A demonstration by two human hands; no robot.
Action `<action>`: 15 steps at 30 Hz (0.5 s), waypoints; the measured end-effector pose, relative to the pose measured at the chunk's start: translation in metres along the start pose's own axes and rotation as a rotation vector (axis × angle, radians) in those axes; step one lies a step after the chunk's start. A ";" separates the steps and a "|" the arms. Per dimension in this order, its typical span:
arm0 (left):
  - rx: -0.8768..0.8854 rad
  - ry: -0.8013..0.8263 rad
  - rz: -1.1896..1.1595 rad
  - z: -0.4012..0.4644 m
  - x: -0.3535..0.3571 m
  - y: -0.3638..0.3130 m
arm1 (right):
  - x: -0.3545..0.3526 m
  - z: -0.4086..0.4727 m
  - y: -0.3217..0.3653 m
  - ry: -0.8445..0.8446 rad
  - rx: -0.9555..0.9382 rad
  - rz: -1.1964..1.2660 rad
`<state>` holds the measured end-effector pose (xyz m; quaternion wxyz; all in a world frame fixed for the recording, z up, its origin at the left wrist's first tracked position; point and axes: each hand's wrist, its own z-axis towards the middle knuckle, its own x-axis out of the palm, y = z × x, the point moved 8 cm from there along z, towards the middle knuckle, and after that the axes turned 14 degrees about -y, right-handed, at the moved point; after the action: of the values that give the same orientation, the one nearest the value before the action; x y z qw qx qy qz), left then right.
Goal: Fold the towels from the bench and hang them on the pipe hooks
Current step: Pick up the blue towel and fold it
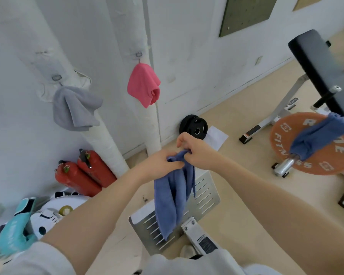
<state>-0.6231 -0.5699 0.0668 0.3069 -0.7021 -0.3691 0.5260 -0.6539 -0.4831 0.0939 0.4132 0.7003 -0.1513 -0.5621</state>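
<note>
A blue towel (172,197) hangs folded in front of me, its top bunched between both hands. My left hand (160,165) grips the top from the left and my right hand (197,150) pinches it from the right. A grey towel (75,108) hangs on a hook (57,78) of the left white pipe. A pink towel (144,84) hangs from the hook (138,54) of the right pipe. Another blue towel (318,135) is draped over the barbell end by the black bench (318,64) at the right.
Two red fire extinguishers (83,175) lie by the wall at lower left. A black weight plate (194,127) leans on the wall. An orange plate (314,143) sits on the barbell. A slotted metal footplate (203,199) lies below the towel.
</note>
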 end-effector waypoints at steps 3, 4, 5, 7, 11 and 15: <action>-0.036 -0.130 -0.112 0.009 -0.009 -0.004 | -0.009 0.011 -0.017 -0.075 0.010 -0.085; -0.053 -0.163 -0.169 0.010 -0.011 -0.006 | -0.012 0.015 -0.025 -0.098 0.031 -0.112; -0.076 -0.204 -0.210 0.012 -0.014 -0.003 | -0.015 0.017 -0.032 -0.120 0.053 -0.143; -0.113 -0.276 -0.255 0.014 -0.019 0.007 | -0.021 0.019 -0.043 -0.145 0.084 -0.244; -0.222 -0.529 -0.480 0.010 -0.036 0.026 | -0.036 0.013 -0.072 -0.169 0.169 -0.479; -0.367 -0.639 -0.395 0.014 -0.043 0.044 | -0.045 0.013 -0.095 -0.159 0.252 -0.333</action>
<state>-0.6354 -0.6295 0.0493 0.1420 -0.4625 -0.6608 0.5739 -0.7042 -0.3999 0.0524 0.2108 0.7150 -0.1347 -0.6528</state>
